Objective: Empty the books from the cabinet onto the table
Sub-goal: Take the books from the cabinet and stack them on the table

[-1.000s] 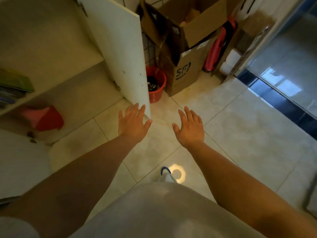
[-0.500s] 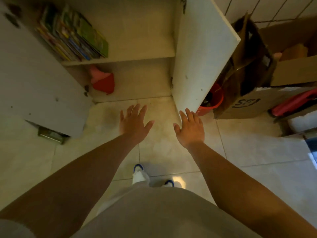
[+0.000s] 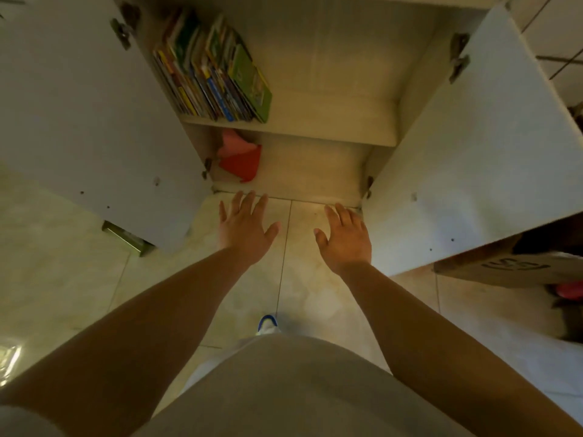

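A white cabinet [image 3: 331, 89] stands open in front of me, both doors swung wide. On its upper shelf, at the left, several thin colourful books [image 3: 214, 80] lean together, a green one on the right of the row. My left hand [image 3: 244, 230] and my right hand [image 3: 345, 238] are stretched out side by side over the floor tiles, just short of the cabinet's bottom edge. Both have straight, spread fingers and hold nothing. The table is not in view.
The left door [image 3: 88, 121] and right door [image 3: 479, 159] flank my arms. A red and pink object [image 3: 241, 159] lies on the bottom shelf at the left. A cardboard box [image 3: 511, 269] sits behind the right door. A small greenish metal piece [image 3: 126, 239] lies under the left door.
My view has swung left from the boxes and doorway until the cabinet is centred ahead. Both hands stayed outstretched and empty, now nearer the cabinet's base.
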